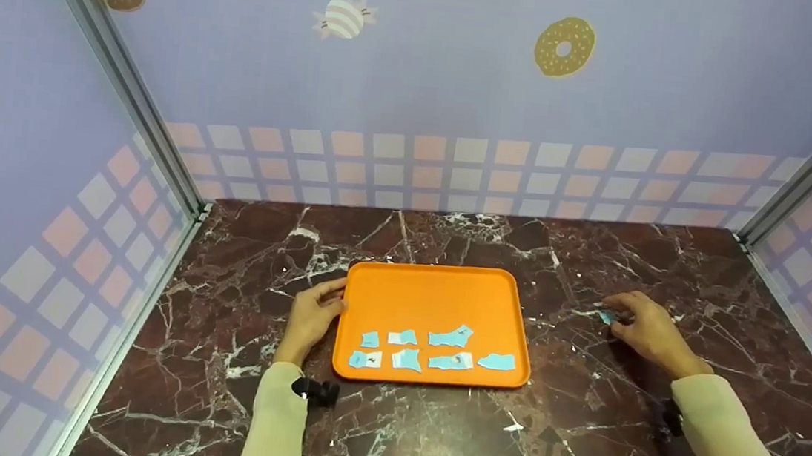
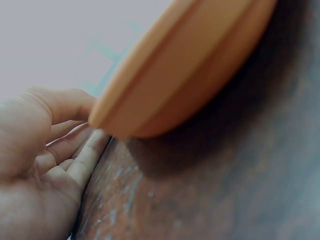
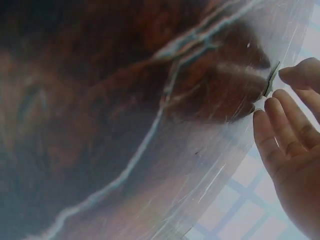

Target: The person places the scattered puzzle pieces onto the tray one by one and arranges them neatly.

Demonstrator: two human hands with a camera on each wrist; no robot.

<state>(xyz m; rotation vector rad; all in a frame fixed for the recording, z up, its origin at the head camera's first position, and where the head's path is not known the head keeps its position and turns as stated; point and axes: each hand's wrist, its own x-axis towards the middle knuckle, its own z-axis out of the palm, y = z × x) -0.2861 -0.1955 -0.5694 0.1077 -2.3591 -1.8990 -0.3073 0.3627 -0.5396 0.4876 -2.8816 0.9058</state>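
An orange tray (image 1: 437, 291) lies on the dark marbled table. Several torn pieces of blue and white paper (image 1: 406, 359) are spread over its near half in two rough rows. My left hand (image 1: 312, 316) grips the tray's left edge; in the left wrist view its thumb (image 2: 75, 102) meets the rim (image 2: 107, 117), with the other fingers lower at the side. Off to the right of the tray, my right hand (image 1: 646, 329) pinches another blue paper scrap (image 1: 607, 317) between thumb and fingers. The right wrist view shows that scrap (image 3: 271, 80) edge-on, close to the tabletop.
Patterned partition walls (image 1: 449, 165) enclose the table at the back and both sides, joined by metal corner posts (image 1: 116, 66). Small white flecks, including a larger one (image 1: 514, 423), show on the marbled tabletop (image 1: 430, 439). A black wrist device (image 1: 316, 391) sits at the left cuff.
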